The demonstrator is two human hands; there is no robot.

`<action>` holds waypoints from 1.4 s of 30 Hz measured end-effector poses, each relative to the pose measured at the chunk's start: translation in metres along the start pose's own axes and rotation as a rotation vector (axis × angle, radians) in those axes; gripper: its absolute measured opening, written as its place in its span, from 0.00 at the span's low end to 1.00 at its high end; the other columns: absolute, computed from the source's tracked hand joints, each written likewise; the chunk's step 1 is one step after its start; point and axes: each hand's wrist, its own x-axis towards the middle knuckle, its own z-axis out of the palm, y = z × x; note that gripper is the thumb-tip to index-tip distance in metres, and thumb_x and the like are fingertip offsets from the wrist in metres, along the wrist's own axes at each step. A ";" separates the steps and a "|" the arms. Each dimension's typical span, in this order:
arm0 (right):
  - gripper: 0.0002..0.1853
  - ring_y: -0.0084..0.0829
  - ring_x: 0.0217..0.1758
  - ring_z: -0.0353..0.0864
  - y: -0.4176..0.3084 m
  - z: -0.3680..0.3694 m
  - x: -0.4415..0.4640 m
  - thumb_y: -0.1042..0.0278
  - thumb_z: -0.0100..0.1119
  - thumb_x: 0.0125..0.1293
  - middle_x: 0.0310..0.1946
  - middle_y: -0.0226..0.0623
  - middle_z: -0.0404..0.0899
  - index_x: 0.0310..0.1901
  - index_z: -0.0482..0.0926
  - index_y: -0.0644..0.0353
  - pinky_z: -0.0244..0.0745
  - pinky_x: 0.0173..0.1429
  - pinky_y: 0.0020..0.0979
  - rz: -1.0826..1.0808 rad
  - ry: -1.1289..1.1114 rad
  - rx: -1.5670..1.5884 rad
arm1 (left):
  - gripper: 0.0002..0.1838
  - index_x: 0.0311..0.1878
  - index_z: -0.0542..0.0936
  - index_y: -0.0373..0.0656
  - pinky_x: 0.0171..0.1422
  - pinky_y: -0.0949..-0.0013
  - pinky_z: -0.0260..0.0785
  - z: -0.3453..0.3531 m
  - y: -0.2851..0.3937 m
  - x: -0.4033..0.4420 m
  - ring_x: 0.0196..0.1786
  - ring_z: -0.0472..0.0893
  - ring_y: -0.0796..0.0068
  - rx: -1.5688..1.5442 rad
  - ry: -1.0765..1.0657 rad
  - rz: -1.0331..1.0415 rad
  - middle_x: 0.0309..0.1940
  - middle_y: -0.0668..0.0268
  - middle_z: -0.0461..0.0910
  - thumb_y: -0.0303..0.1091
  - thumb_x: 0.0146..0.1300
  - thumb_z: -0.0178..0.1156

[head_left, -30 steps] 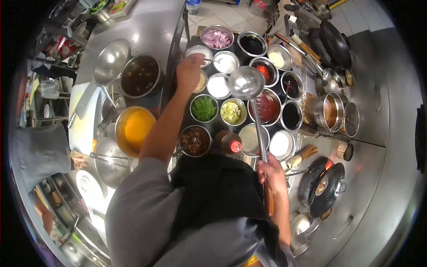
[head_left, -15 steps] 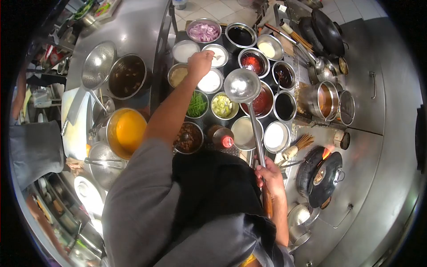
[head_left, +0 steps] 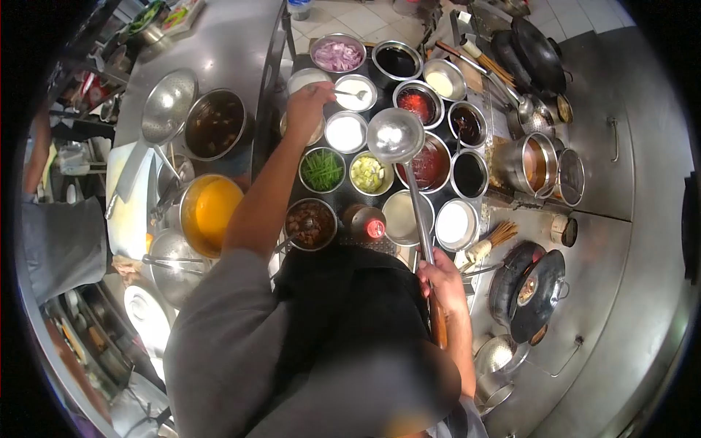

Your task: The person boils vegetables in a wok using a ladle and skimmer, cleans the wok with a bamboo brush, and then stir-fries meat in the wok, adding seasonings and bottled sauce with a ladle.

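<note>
My left hand (head_left: pixel 309 106) is closed on the handle of a small spoon (head_left: pixel 349 93), whose tip lies over a bowl of white powder (head_left: pixel 356 102). Beneath that hand, another white-filled bowl (head_left: pixel 301 77) and a pale-filled bowl are partly hidden. Closed round the handle of a long metal ladle (head_left: pixel 418 197), my right hand (head_left: pixel 443 281) keeps its round bowl above the containers, beside the red sauce (head_left: pixel 432 165). Nearby stand a bowl of green strips (head_left: pixel 322 169), one of chopped pale-green pieces (head_left: pixel 371 174) and one of sliced purple onion (head_left: pixel 338 55).
A red-capped bottle (head_left: pixel 374 228) stands near my apron. At left are a pot of orange liquid (head_left: pixel 209 212), a pot of dark liquid (head_left: pixel 214 125) and a strainer (head_left: pixel 169 107). Right are woks (head_left: pixel 537 296) and a pot (head_left: pixel 538 164). A co-worker's clothed body (head_left: pixel 66 244) shows far left.
My left hand has moved left from over the white powder bowl, and the spoon now shows clearly. My right hand still holds the ladle. The flame by the wok has shrunk from view.
</note>
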 end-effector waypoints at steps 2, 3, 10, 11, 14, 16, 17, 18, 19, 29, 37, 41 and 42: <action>0.18 0.19 0.17 0.65 -0.006 0.006 0.006 0.70 0.57 0.71 0.25 0.28 0.70 0.60 0.74 0.64 0.61 0.21 0.20 0.010 -0.021 0.020 | 0.13 0.46 0.86 0.35 0.47 0.70 0.76 -0.010 0.008 -0.017 0.40 0.86 0.72 0.074 0.114 0.148 0.34 0.61 0.88 0.35 0.71 0.58; 0.18 0.19 0.17 0.65 -0.008 0.009 0.009 0.71 0.56 0.71 0.25 0.28 0.71 0.60 0.74 0.64 0.62 0.21 0.21 0.015 -0.033 0.030 | 0.13 0.46 0.86 0.35 0.46 0.69 0.76 -0.019 0.001 -0.023 0.39 0.87 0.71 0.156 0.256 0.281 0.34 0.60 0.88 0.35 0.71 0.58; 0.20 0.19 0.16 0.65 -0.006 0.012 0.007 0.72 0.56 0.71 0.24 0.28 0.70 0.62 0.74 0.63 0.63 0.21 0.21 0.025 -0.168 0.074 | 0.14 0.42 0.89 0.47 0.48 0.51 0.77 -0.067 -0.047 -0.063 0.40 0.85 0.48 0.728 0.313 0.109 0.38 0.53 0.87 0.43 0.68 0.60; 0.20 0.19 0.16 0.65 -0.005 0.012 0.004 0.72 0.56 0.71 0.24 0.28 0.70 0.62 0.74 0.63 0.63 0.21 0.21 0.026 -0.170 0.068 | 0.13 0.42 0.89 0.47 0.48 0.52 0.77 -0.065 -0.049 -0.067 0.40 0.85 0.48 0.723 0.314 0.127 0.38 0.53 0.87 0.43 0.67 0.60; 0.20 0.19 0.16 0.64 -0.004 0.008 -0.004 0.71 0.56 0.71 0.24 0.29 0.70 0.63 0.73 0.63 0.63 0.21 0.21 0.027 -0.161 0.061 | 0.14 0.43 0.88 0.46 0.50 0.54 0.77 -0.063 -0.059 -0.069 0.42 0.85 0.50 0.735 0.269 0.083 0.38 0.55 0.87 0.42 0.67 0.58; 0.20 0.19 0.16 0.64 0.001 0.004 -0.008 0.71 0.56 0.71 0.24 0.29 0.70 0.63 0.73 0.63 0.62 0.21 0.21 0.034 -0.149 0.075 | 0.15 0.45 0.88 0.44 0.51 0.56 0.77 -0.063 -0.075 -0.064 0.42 0.86 0.51 0.780 0.251 0.074 0.37 0.55 0.88 0.41 0.68 0.57; 0.20 0.19 0.16 0.64 0.002 0.003 -0.009 0.71 0.56 0.71 0.24 0.29 0.70 0.63 0.73 0.63 0.62 0.20 0.21 0.028 -0.152 0.073 | 0.15 0.45 0.88 0.43 0.51 0.56 0.77 -0.064 -0.081 -0.062 0.42 0.86 0.52 0.674 0.259 0.024 0.37 0.55 0.88 0.42 0.68 0.57; 0.20 0.19 0.16 0.64 0.003 0.002 -0.011 0.71 0.56 0.71 0.24 0.29 0.70 0.63 0.73 0.63 0.62 0.20 0.21 0.022 -0.155 0.072 | 0.16 0.45 0.87 0.42 0.50 0.57 0.77 -0.064 -0.086 -0.060 0.42 0.87 0.53 0.568 0.266 -0.026 0.37 0.55 0.88 0.42 0.68 0.56; 0.20 0.19 0.16 0.64 0.004 0.001 -0.012 0.71 0.56 0.71 0.24 0.29 0.70 0.63 0.73 0.63 0.62 0.20 0.21 0.016 -0.158 0.071 | 0.17 0.46 0.87 0.40 0.50 0.58 0.77 -0.065 -0.092 -0.058 0.42 0.87 0.54 0.463 0.271 -0.076 0.37 0.54 0.88 0.42 0.69 0.56; 0.19 0.19 0.16 0.64 0.009 -0.001 -0.014 0.72 0.56 0.71 0.24 0.29 0.69 0.62 0.73 0.64 0.61 0.20 0.20 0.013 -0.122 0.084 | 0.15 0.45 0.87 0.37 0.45 0.69 0.76 -0.073 -0.078 -0.059 0.35 0.86 0.72 0.279 0.381 -0.101 0.31 0.61 0.88 0.39 0.71 0.58; 0.19 0.19 0.17 0.65 0.005 0.003 0.007 0.71 0.56 0.71 0.24 0.28 0.70 0.62 0.73 0.64 0.61 0.21 0.20 -0.019 -0.160 -0.026 | 0.12 0.44 0.87 0.37 0.45 0.72 0.75 -0.074 -0.037 -0.070 0.35 0.85 0.75 0.102 0.330 -0.049 0.31 0.62 0.88 0.36 0.71 0.59; 0.17 0.17 0.19 0.67 -0.002 0.008 0.012 0.70 0.57 0.71 0.24 0.25 0.69 0.60 0.75 0.63 0.62 0.22 0.20 0.020 -0.190 -0.059 | 0.12 0.44 0.87 0.39 0.44 0.64 0.76 -0.057 0.004 -0.084 0.36 0.86 0.65 0.434 0.347 0.127 0.32 0.60 0.88 0.37 0.70 0.60; 0.17 0.18 0.18 0.67 -0.005 0.010 0.012 0.70 0.57 0.71 0.24 0.25 0.70 0.60 0.75 0.63 0.61 0.22 0.20 0.027 -0.201 -0.045 | 0.12 0.43 0.87 0.40 0.44 0.61 0.76 -0.062 -0.007 -0.077 0.36 0.86 0.61 0.565 0.347 0.187 0.32 0.59 0.88 0.38 0.69 0.60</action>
